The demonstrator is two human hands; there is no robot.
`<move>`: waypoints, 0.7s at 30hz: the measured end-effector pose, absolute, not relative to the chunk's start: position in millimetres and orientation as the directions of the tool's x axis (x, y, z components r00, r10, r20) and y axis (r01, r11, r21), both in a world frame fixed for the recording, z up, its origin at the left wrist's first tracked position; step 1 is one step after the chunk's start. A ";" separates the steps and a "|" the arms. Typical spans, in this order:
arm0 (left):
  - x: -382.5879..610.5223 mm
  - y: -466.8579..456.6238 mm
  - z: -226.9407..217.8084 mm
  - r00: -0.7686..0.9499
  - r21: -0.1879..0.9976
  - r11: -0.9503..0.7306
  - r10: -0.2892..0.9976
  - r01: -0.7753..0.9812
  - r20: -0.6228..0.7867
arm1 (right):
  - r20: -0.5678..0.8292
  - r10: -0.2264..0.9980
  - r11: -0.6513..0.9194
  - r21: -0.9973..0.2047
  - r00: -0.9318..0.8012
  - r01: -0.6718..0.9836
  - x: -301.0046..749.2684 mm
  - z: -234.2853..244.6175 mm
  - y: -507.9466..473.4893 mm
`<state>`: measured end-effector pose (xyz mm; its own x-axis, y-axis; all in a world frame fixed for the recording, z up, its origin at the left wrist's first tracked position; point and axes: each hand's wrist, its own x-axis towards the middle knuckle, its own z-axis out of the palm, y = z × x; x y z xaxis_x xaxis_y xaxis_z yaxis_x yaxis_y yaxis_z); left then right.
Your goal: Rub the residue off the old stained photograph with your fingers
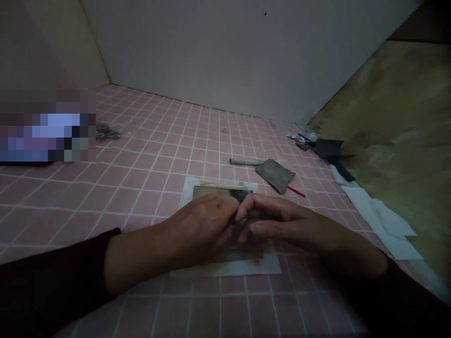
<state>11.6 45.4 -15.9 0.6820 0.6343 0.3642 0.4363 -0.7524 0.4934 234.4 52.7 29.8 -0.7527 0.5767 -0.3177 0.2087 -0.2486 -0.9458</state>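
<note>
Both of my hands are over a white sheet [271, 267] with a brownish-grey rectangle and a dark patch [241, 194] near its top right. My left hand [206, 220] has its fingers curled under and its thumb pressed in; whatever it grips is hidden. Close beside its thumb, my right hand [278, 218] is bent at the fingers, with a gap between index finger and thumb. I see nothing held in the right hand. A pale strip [221, 184] runs along the sheet's top edge.
Beyond the sheet lie a grey square piece [275, 174], a pale tube [246, 161] and a thin red stick [296, 191]. A dark scoop-like object [329, 148] and white papers [384, 225] line the right wall. Several small rolls [103, 129] sit far left, beside a pixelated area.
</note>
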 end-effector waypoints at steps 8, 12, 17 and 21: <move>9.1 47.7 -18.0 0.672 0.534 -0.696 0.683 0.480 0.286 | -0.320 0.545 -0.259 -0.944 -0.775 0.207 232.7 29.3 51.1; 11.1 46.9 -17.3 0.674 0.516 -0.693 0.688 0.503 0.268 | -0.319 0.581 -0.229 -0.947 -0.749 0.225 236.3 30.8 54.9; 10.5 47.7 -17.3 0.669 0.505 -0.672 0.708 0.541 0.226 | -0.248 0.790 -0.085 -0.950 -0.560 0.301 238.4 26.2 62.9; 9.8 48.2 -16.0 0.650 0.518 -0.650 0.728 0.556 0.216 | -0.151 0.846 0.095 -0.901 -0.512 0.424 223.2 17.3 54.7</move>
